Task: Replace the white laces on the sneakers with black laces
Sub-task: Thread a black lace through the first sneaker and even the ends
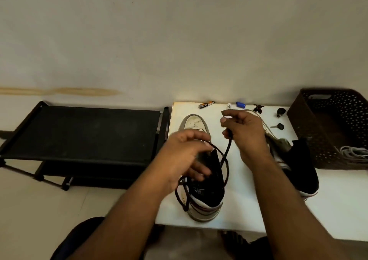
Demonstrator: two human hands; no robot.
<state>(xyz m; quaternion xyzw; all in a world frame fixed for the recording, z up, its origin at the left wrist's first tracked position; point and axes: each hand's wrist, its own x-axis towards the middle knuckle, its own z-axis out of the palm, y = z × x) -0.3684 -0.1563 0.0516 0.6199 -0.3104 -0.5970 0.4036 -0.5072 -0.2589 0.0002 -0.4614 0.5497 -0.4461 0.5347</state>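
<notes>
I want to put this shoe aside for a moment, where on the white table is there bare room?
Bare tabletop lies at the near right corner, in front of the brown basket and right of the second sneaker. The far edge is crowded with small items, keys among them.

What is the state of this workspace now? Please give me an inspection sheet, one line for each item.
Surface: white table, partly lit.
Job's things: one sneaker in the middle, toe pointing away; black lace looping over it, its end hanging at the heel side. Second sneaker to the right, partly hidden by the right arm.
Clutter: nail clipper, blue cap, keys and small dark pieces along the far edge.
Hands: left hand over the sneaker's tongue, blurred; right hand pinches the lace, raised.
Cables: white cords in the brown basket.
Surroundings: black rack on the left, pale wall behind.
</notes>
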